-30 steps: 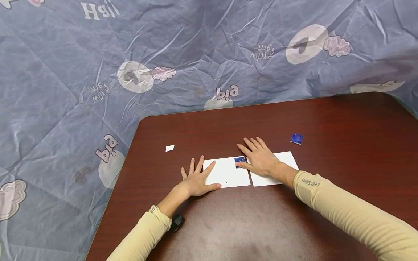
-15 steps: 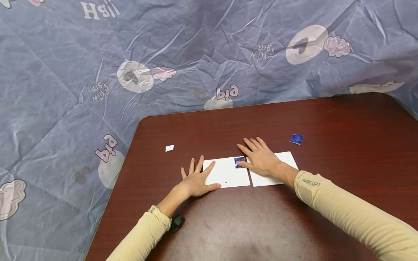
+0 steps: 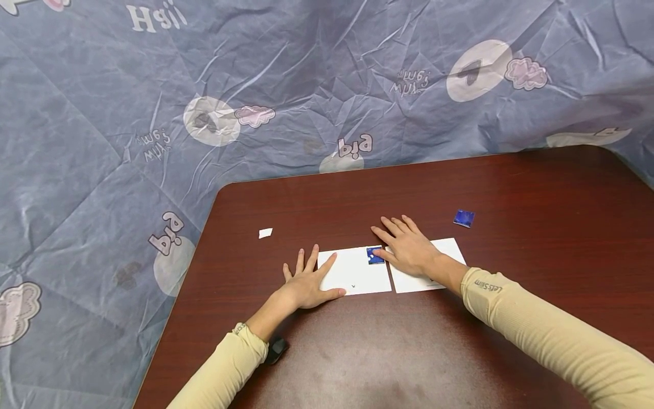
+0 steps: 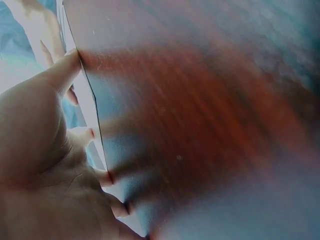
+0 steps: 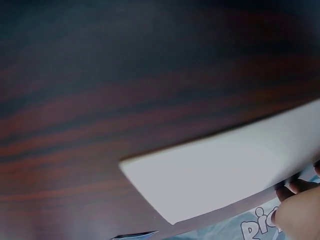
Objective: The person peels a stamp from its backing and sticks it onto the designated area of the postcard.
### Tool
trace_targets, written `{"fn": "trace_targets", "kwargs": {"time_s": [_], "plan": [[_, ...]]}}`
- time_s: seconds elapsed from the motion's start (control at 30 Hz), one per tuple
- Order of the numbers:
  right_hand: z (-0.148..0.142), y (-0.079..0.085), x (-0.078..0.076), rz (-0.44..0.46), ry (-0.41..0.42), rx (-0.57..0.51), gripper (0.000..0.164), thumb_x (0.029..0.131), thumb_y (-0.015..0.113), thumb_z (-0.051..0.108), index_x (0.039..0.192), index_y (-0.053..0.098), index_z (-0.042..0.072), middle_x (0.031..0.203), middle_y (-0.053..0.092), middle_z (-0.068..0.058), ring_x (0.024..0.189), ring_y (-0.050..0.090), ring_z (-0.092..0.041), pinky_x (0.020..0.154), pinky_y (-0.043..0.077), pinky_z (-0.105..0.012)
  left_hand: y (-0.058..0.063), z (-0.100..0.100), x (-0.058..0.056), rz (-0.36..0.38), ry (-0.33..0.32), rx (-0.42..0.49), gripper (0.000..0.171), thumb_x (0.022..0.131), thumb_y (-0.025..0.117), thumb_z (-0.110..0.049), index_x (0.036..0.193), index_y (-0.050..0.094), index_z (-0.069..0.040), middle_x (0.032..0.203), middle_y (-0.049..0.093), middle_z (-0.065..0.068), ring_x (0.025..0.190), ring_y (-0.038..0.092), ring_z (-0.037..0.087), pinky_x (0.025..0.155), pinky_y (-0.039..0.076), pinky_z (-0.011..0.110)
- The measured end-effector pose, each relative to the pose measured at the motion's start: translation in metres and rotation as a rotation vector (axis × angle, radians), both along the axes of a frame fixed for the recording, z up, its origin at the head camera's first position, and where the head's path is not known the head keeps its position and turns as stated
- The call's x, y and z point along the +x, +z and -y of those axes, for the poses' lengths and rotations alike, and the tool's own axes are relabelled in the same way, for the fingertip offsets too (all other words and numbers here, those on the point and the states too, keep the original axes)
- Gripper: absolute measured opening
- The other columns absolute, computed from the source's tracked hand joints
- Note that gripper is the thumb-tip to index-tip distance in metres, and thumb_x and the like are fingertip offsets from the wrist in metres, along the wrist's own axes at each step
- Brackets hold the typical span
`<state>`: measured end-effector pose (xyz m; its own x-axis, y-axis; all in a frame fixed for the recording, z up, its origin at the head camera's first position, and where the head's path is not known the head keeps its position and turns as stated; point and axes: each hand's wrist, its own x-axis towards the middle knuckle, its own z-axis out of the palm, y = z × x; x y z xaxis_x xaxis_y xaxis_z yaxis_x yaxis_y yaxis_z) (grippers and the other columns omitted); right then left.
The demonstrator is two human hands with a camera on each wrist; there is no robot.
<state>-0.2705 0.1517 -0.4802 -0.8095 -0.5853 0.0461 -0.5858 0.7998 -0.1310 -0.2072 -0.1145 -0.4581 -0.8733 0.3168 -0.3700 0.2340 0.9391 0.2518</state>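
Two white cards lie flat, side by side with a narrow gap, in the head view. My left hand [image 3: 305, 287] is spread at the outer end of the left card [image 3: 357, 275], its thumb and index fingertip resting on it. My right hand [image 3: 411, 253] lies over the right card [image 3: 449, 250] with straight fingers reaching past its far edge. The right thumb touches a small blue stamp-like square [image 3: 375, 262] on the left card's far right corner, covering part of it. In the right wrist view, the right hand [image 5: 300, 210] shows partly beyond the card [image 5: 215, 175].
A loose blue square [image 3: 464, 218] lies beyond the right card. Back left is a small white scrap [image 3: 265, 233]. A dark device [image 3: 277, 350] sits at the left wrist. Behind the brown table [image 3: 327, 352] hangs a printed blue-grey cloth [image 3: 306, 85].
The right thumb has slid slightly right and away over the blue square, uncovering more of its left side. The left hand and both cards stay where they were.
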Motion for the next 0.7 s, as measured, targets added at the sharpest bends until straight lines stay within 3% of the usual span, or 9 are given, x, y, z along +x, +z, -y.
{"fn": "trace_targets", "kwargs": {"time_s": [0.47, 0.7], "plan": [[-0.0037, -0.0011, 0.0013, -0.022, 0.029, -0.008, 0.051, 0.102, 0.039, 0.035, 0.146, 0.038, 0.009, 0.149, 0.030, -0.022, 0.135, 0.028, -0.040, 0.111, 0.006, -0.051, -0.0007, -0.0005, 0.0004, 0.000, -0.001, -0.006, 0.084, 0.086, 0.048, -0.069, 0.153, 0.012, -0.035, 0.159, -0.006, 0.009, 0.141, -0.008, 0.040, 0.100, 0.004, 0.072], [-0.0033, 0.0011, 0.0013, 0.022, 0.014, -0.056, 0.050, 0.103, 0.036, 0.035, 0.146, 0.039, 0.009, 0.150, 0.030, -0.022, 0.136, 0.026, -0.042, 0.111, 0.008, -0.053, -0.0002, -0.0003, 0.0007, 0.004, -0.002, 0.004, 0.084, 0.086, 0.049, -0.068, 0.154, 0.012, -0.034, 0.158, -0.007, 0.010, 0.141, -0.008, 0.041, 0.100, 0.003, 0.072]]}}
